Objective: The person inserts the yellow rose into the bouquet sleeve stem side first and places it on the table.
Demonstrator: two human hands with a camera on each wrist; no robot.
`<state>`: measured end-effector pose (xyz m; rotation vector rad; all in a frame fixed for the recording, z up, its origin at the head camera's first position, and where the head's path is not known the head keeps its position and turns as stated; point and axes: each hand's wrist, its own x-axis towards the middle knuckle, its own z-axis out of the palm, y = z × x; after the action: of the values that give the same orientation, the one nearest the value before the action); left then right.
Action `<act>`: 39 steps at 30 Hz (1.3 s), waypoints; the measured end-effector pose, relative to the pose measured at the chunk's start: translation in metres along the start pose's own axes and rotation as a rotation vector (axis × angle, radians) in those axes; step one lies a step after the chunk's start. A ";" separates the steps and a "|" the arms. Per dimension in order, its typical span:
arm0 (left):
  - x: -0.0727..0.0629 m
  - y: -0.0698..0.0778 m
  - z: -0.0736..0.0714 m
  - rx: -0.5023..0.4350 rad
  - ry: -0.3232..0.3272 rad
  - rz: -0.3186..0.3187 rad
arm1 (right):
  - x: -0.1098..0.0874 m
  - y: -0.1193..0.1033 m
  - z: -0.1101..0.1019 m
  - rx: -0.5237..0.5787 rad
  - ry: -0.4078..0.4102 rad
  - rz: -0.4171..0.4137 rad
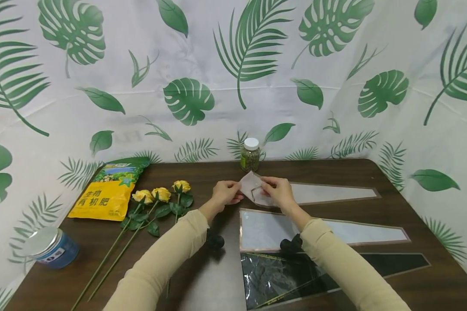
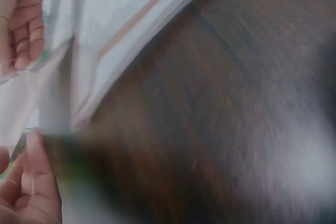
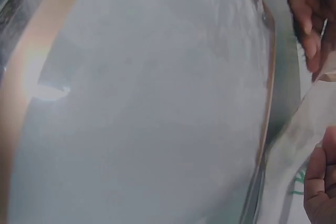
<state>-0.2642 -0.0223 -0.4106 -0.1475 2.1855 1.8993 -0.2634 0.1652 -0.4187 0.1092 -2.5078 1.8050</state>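
Left hand and right hand each held the wide end of the farthest pale sleeve, thumb and fingers pinching the film, with only a narrow stretch of it raised between them. That sleeve lay near the far edge of the dark wooden table, its long axis running roughly along that edge and its narrow end pointing toward the table's right edge. From the pinched end, then, the body of the sleeve reached away to the right, past the right hand, which was the nearer of the two to the tapered tip; the left hand was at the outer corner of the wide end.

A lidded jar stood just beyond the raised end, close to the table's far edge. Toward the near edge, a second pale sleeve and a black sleeve lay with their narrow ends to the right too. Left of the left hand were yellow roses, then a yellow bag near the far left corner and a blue tin by the left edge. Both wrist views were blurred.
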 end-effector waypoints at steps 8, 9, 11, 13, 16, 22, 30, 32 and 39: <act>-0.035 0.009 -0.064 0.116 -0.088 0.077 | 0.002 -0.002 0.000 -0.017 0.003 -0.010; -0.042 0.007 -0.076 0.125 -0.087 0.078 | 0.002 -0.002 0.001 -0.005 0.002 -0.007; -0.055 0.003 -0.097 0.147 -0.073 0.076 | 0.002 -0.002 0.001 0.014 0.005 -0.004; -0.068 -0.003 -0.116 0.162 -0.055 0.068 | 0.003 -0.002 0.000 0.022 0.007 0.000; -0.084 -0.015 -0.139 0.187 -0.031 0.048 | 0.003 -0.001 0.001 0.020 0.010 0.002; -0.104 -0.038 -0.162 0.233 -0.006 -0.001 | 0.002 -0.001 0.001 0.015 0.007 0.001; -0.104 -0.057 -0.161 0.334 0.010 0.019 | -0.001 -0.002 0.001 -0.002 -0.006 0.009; -0.104 -0.059 -0.157 0.363 0.030 0.034 | -0.001 -0.002 0.001 -0.007 -0.008 0.007; -0.101 -0.059 -0.144 0.449 0.105 0.053 | 0.000 -0.002 0.001 -0.004 -0.011 0.004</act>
<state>-0.1697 -0.1815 -0.4245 -0.1095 2.6448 1.4023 -0.2629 0.1630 -0.4169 0.1145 -2.5203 1.8056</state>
